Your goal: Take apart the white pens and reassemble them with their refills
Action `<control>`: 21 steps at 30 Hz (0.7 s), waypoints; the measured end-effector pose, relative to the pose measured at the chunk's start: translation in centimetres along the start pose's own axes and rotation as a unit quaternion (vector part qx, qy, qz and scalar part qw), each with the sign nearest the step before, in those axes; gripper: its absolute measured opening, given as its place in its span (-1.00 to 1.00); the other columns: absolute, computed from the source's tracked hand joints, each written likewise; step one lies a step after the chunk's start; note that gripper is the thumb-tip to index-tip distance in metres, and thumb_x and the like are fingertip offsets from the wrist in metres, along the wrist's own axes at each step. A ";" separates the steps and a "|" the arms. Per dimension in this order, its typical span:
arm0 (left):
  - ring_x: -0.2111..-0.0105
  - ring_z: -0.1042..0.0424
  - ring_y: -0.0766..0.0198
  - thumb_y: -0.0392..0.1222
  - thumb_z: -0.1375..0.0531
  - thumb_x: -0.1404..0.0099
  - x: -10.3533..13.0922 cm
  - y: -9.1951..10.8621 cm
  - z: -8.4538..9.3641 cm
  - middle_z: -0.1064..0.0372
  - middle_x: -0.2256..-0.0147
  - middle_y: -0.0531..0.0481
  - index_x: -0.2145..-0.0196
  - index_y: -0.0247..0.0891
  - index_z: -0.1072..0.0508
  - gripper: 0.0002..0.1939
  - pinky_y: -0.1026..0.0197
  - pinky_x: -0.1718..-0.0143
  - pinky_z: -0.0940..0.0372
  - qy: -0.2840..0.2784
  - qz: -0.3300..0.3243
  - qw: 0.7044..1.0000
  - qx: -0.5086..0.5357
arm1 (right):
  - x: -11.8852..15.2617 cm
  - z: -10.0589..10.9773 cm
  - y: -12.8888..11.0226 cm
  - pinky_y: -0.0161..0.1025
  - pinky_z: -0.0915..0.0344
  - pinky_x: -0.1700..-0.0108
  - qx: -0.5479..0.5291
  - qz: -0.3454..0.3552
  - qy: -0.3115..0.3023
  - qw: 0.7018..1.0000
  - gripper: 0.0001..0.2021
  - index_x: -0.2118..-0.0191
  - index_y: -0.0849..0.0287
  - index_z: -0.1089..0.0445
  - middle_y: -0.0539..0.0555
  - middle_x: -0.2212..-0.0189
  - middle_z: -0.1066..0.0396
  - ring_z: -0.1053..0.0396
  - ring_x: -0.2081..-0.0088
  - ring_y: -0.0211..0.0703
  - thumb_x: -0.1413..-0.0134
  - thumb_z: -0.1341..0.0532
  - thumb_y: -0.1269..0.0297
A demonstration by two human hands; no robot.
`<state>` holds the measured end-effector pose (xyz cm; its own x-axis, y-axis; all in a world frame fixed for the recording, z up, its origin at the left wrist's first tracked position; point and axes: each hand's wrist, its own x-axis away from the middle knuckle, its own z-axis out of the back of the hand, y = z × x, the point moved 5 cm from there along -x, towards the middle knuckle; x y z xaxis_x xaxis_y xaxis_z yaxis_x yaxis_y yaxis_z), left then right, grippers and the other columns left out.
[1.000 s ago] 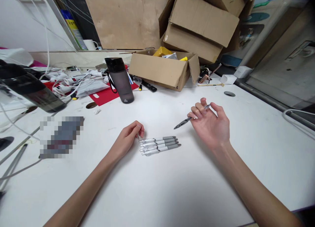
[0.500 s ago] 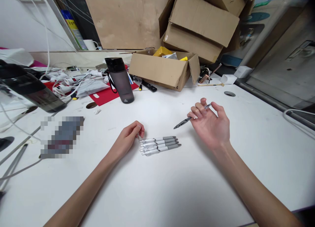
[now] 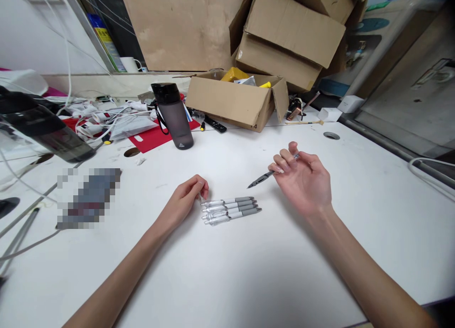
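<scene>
My right hand (image 3: 302, 178) is raised palm up above the white table, closed on a grey pen (image 3: 261, 179). The pen's tip points left and down; my fingers cross its barrel, and the thumb is at its upper end. To the left, several white and grey pens (image 3: 232, 210) lie side by side on the table, their grey grips and tips to the right. My left hand (image 3: 190, 193) rests by their clear ends with its fingers curled in. Whatever it may hold is hidden.
A dark water bottle (image 3: 174, 119) stands behind the pens, near a red folder (image 3: 145, 137) and an open cardboard box (image 3: 227, 100). Another bottle (image 3: 46, 129), tangled cables (image 3: 95, 119) and a blurred-out flat object (image 3: 90, 197) are at left. A cable hole (image 3: 331, 135) is at right.
The pen in my right hand has shifted slightly left and down, and my right thumb has moved left with its upper end. My left hand and the row of pens look unchanged.
</scene>
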<state>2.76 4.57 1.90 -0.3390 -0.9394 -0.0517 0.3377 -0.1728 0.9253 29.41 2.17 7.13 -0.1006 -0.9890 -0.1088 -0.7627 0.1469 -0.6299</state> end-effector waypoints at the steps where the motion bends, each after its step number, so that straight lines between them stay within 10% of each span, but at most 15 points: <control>1: 0.35 -0.27 0.20 -0.02 0.01 -0.50 0.0 0.0 0.0 -0.36 0.41 0.03 0.38 -0.19 -0.36 -0.66 0.18 0.23 -0.17 0.001 0.001 1.000 0.000 | 0.0 0.0 0.0 -0.23 -0.30 0.41 0.004 0.002 0.000 1.000 -0.92 0.31 0.03 -0.32 -0.07 0.54 -0.03 -0.10 0.51 -0.22 -0.22 -0.12 0.31; 14: 0.36 -0.30 0.19 0.00 0.01 -0.49 0.0 0.2 0.1 -0.38 0.41 0.01 0.37 -0.19 -0.38 -0.66 0.18 0.24 -0.20 0.012 -0.009 1.000 -0.009 | 0.3 -0.4 -0.2 -0.20 -0.34 0.36 0.049 0.024 0.006 0.999 -0.86 0.30 0.01 -0.32 -0.06 0.52 -0.03 -0.14 0.49 -0.17 -0.28 -0.10 0.15; 21: 0.35 -0.29 0.22 -0.06 -0.02 -0.49 0.3 1.0 -0.1 -0.36 0.39 0.04 0.30 -0.18 -0.39 -0.75 0.20 0.23 -0.20 0.007 -0.024 1.000 0.014 | 0.3 -0.7 0.7 -0.20 -0.36 0.16 0.133 0.026 -0.044 0.990 -0.92 0.25 0.03 -0.41 0.02 0.29 -0.36 -0.31 0.29 -0.19 -0.18 -0.19 0.34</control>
<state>3.11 4.09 2.73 -0.3412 -0.9344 -0.1023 0.2958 -0.2100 0.9319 28.37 1.98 7.20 -0.0701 -0.9762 -0.2054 -0.5619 0.2087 -0.8004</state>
